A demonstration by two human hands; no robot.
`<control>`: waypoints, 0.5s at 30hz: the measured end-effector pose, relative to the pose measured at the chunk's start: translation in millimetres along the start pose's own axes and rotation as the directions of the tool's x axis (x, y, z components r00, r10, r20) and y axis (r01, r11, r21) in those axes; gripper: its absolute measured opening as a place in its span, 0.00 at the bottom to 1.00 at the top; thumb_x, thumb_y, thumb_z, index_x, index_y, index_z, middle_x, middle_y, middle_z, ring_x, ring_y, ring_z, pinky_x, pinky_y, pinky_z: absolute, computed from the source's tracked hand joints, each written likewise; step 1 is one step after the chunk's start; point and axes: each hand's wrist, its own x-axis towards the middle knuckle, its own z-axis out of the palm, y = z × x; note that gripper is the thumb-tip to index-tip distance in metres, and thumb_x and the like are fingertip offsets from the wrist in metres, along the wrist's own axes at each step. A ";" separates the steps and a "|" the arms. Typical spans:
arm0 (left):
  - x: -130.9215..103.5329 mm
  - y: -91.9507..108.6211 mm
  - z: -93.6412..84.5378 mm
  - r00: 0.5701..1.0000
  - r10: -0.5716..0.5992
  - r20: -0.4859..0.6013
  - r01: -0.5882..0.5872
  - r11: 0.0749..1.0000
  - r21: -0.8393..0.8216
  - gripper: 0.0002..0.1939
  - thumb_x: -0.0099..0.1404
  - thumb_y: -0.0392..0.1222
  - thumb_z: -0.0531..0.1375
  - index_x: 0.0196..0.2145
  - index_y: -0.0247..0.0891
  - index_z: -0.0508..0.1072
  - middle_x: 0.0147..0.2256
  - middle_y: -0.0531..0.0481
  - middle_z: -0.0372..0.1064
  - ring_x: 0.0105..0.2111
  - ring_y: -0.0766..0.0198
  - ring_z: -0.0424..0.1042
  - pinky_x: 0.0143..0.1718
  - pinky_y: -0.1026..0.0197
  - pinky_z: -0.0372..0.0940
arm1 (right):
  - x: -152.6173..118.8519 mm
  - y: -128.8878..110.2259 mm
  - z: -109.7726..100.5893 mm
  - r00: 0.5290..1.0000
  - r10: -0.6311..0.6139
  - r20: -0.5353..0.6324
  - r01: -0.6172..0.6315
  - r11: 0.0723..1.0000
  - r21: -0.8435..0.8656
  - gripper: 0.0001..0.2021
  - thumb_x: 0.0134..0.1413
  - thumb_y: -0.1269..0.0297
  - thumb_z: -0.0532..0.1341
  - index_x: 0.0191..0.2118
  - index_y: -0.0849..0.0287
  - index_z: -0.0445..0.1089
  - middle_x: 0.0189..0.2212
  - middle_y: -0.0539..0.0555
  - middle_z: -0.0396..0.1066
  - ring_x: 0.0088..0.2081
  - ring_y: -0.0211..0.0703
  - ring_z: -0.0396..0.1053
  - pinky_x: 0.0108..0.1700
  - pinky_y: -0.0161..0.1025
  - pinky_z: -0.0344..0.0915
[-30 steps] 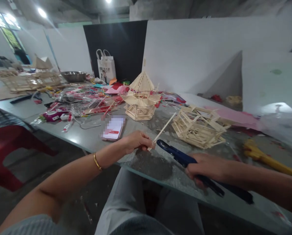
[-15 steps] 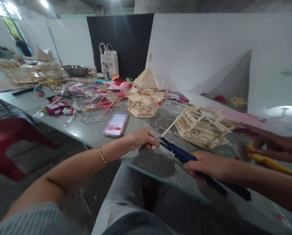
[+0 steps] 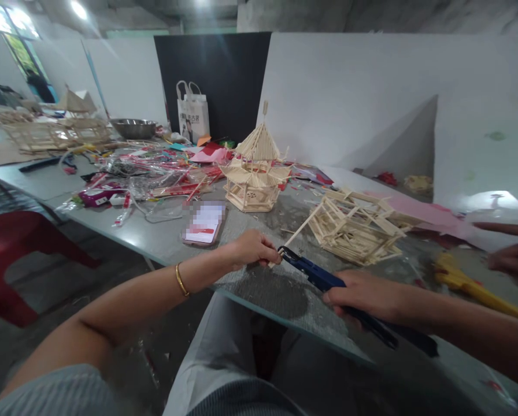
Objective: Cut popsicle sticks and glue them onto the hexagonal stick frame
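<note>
My left hand (image 3: 256, 247), a gold bangle on its wrist, pinches the near end of a thin wooden stick (image 3: 297, 232). The stick slants up towards an open-framed wooden structure (image 3: 358, 228). My right hand (image 3: 354, 292) grips dark blue hand shears (image 3: 315, 273) with long handles. Their jaws lie across the stick right beside my left fingertips; whether they are fully closed on it is too small to tell. Behind my hands stands a wooden stick pavilion (image 3: 254, 173) with a pointed roof, upright on the table (image 3: 280, 292).
A phone (image 3: 204, 222) lies left of my hands. Plastic wrappers and coloured scraps (image 3: 155, 167) cover the table's far left, near a metal bowl (image 3: 134, 128) and a white bag (image 3: 193, 115). A yellow glue gun (image 3: 471, 283) and another person's hand (image 3: 514, 260) are at right.
The other person's hand has come off the yellow glue gun and moved right. My hands keep nearly the same hold on the stick and shears; the view has shifted slightly.
</note>
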 end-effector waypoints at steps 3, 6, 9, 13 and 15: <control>-0.1 -0.9 0.3 1.000 -0.002 -0.012 0.002 1.000 0.015 0.07 0.42 0.40 0.62 0.17 0.33 0.70 0.15 0.57 0.60 0.18 0.73 0.56 0.21 0.67 0.50 | 1.4 0.7 -0.3 1.000 0.008 0.005 -0.008 1.000 -0.008 0.10 0.48 0.59 0.53 0.23 0.59 0.63 0.17 0.52 0.66 0.19 0.37 0.63 0.21 0.32 0.58; -0.8 -1.3 0.4 1.000 0.003 -0.018 -0.003 1.000 0.030 0.06 0.42 0.39 0.61 0.17 0.33 0.70 0.15 0.57 0.59 0.18 0.73 0.56 0.21 0.67 0.49 | 0.7 -2.6 -0.5 1.000 0.027 0.009 -0.027 1.000 0.015 0.08 0.48 0.61 0.53 0.23 0.58 0.62 0.15 0.51 0.64 0.18 0.36 0.63 0.21 0.32 0.58; -1.6 -1.5 0.2 1.000 0.014 -0.016 -0.013 0.999 0.037 0.06 0.43 0.39 0.61 0.16 0.33 0.70 0.14 0.57 0.58 0.17 0.73 0.55 0.21 0.67 0.49 | -1.6 -8.4 -0.6 0.999 0.028 0.015 -0.028 0.999 0.018 0.08 0.47 0.62 0.53 0.22 0.58 0.60 0.15 0.50 0.63 0.17 0.35 0.62 0.20 0.32 0.57; -2.3 -1.5 0.6 1.000 0.021 -0.011 -0.021 1.000 0.015 0.06 0.42 0.39 0.61 0.15 0.33 0.69 0.14 0.57 0.58 0.17 0.74 0.55 0.21 0.67 0.49 | -2.9 -11.3 -1.3 0.999 -0.014 0.029 0.014 1.000 -0.006 0.10 0.49 0.61 0.52 0.21 0.58 0.60 0.14 0.50 0.62 0.17 0.35 0.61 0.20 0.32 0.57; -2.5 -1.3 1.0 1.000 0.024 -0.014 -0.024 1.000 0.011 0.06 0.42 0.38 0.61 0.15 0.33 0.68 0.14 0.57 0.58 0.17 0.74 0.54 0.21 0.67 0.49 | -2.6 -10.2 -1.6 0.999 -0.019 0.026 0.020 0.999 -0.026 0.11 0.50 0.61 0.52 0.21 0.58 0.60 0.14 0.49 0.62 0.16 0.35 0.60 0.20 0.32 0.56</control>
